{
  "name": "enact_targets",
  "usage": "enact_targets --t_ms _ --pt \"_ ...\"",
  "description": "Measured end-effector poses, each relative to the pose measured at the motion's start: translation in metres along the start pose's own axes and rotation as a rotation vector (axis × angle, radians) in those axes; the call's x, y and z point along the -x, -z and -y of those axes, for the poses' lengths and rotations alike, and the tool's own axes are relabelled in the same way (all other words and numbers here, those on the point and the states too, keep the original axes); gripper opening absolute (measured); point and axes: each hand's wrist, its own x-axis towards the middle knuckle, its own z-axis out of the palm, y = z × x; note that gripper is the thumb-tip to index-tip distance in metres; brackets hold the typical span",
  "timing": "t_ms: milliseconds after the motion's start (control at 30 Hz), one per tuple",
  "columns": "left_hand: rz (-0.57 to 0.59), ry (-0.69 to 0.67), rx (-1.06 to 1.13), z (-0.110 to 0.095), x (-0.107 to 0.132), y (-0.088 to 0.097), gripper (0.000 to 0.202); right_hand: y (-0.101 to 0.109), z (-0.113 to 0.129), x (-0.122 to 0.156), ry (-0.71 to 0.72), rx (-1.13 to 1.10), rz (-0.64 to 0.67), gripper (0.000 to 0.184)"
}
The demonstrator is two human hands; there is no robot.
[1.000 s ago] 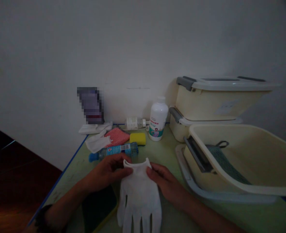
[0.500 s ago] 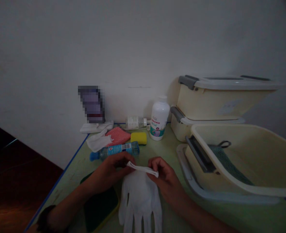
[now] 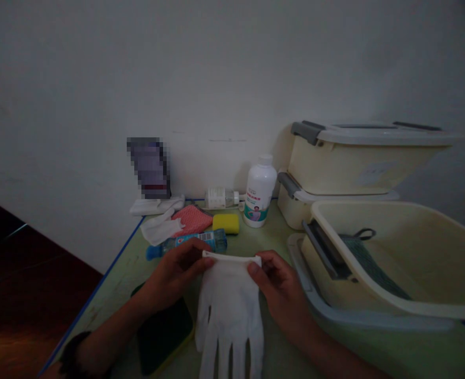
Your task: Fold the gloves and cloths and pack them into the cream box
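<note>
A white glove (image 3: 230,300) hangs between my two hands, cuff up and fingers pointing toward me. My left hand (image 3: 179,271) pinches the left corner of the cuff between thumb and fingers. At the cuff's right corner, my right hand (image 3: 280,284) grips in the same way, its thumb lying on the front of the fabric. The cuff is stretched nearly straight, with its opening almost flat. Behind my left hand lies a clear bottle with a blue cap and label (image 3: 195,240). Under my left forearm is a dark green pad with a yellow edge (image 3: 165,337), partly hidden.
Beyond the hands are a yellow sponge (image 3: 225,223), a red cloth (image 3: 192,220), another white glove (image 3: 161,229), a white bottle (image 3: 259,195) and a small clear bottle (image 3: 219,198). At right, an open cream bin (image 3: 374,287) holds a green cloth; lidded bins (image 3: 346,168) stand stacked behind.
Both hands have moved slightly apart and the cuff has gone from sagging and tilted to taut and nearly level. The glove's front now faces me more fully.
</note>
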Motion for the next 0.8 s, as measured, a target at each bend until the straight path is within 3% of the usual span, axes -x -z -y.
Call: enact_targets --t_ms 100,233,300,400,533,633,700,800 --pt "-0.026 0.053 0.059 -0.002 -0.001 -0.002 0.013 0.001 0.000 -0.003 -0.019 -0.065 0.047 0.024" --pt "-0.078 0.141 0.137 -0.005 -0.002 -0.002 0.018 0.001 -0.002 -0.003 -0.168 -0.189 0.313 0.030" --pt "-0.035 0.171 0.189 -0.004 -0.002 -0.001 0.021 0.001 -0.001 -0.001 -0.230 -0.187 0.363 0.029" --pt "0.116 0.227 0.203 -0.002 -0.001 0.000 0.028 0.000 0.005 0.001 -0.222 -0.144 0.303 0.023" --pt "0.282 0.272 -0.061 -0.003 0.000 0.000 0.020 0.009 0.011 -0.006 -0.183 -0.001 0.229 0.020" --pt "0.327 0.214 -0.220 -0.006 0.000 -0.001 0.021 0.020 0.011 -0.012 -0.236 0.224 0.373 0.019" --pt "0.313 0.196 -0.214 -0.006 -0.001 -0.002 0.025 0.024 0.010 -0.014 -0.246 0.348 0.488 0.021" --pt "0.312 0.215 -0.147 -0.002 -0.001 -0.003 0.040 0.025 0.012 -0.014 -0.133 0.428 0.557 0.021"
